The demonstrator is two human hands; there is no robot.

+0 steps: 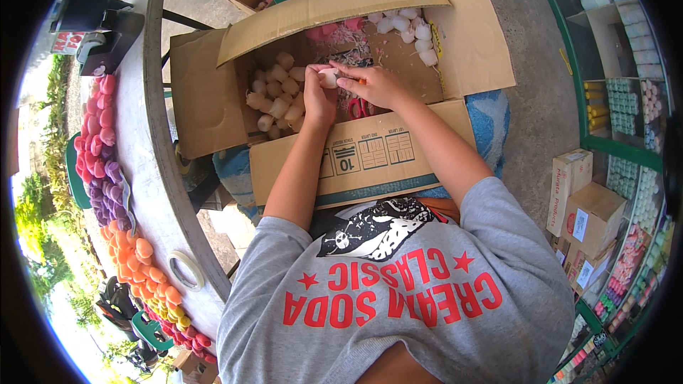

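Over an open cardboard box (462, 50), my two hands meet near its middle. My left hand (319, 96) is closed around a small whitish candle (329, 78). My right hand (373, 87) grips a small tool with an orange end (361, 81) and holds it against the candle; its working tip is hidden by the fingers. To the left in the box lies a heap of cream candles (274, 89), some with wicks. Paler candles (413, 27) sit in the far right corner. Red-handled scissors (359, 107) rest just below my hands, among pink and white shavings (348, 39).
A long table (146, 99) on the left bears rows of red, purple, orange and yellow candles (131, 256) and a tape roll (186, 271). Green-framed shelves (590, 99) of candles and stacked cartons (594, 220) stand on the right. A blue towel (489, 124) lies beneath the box.
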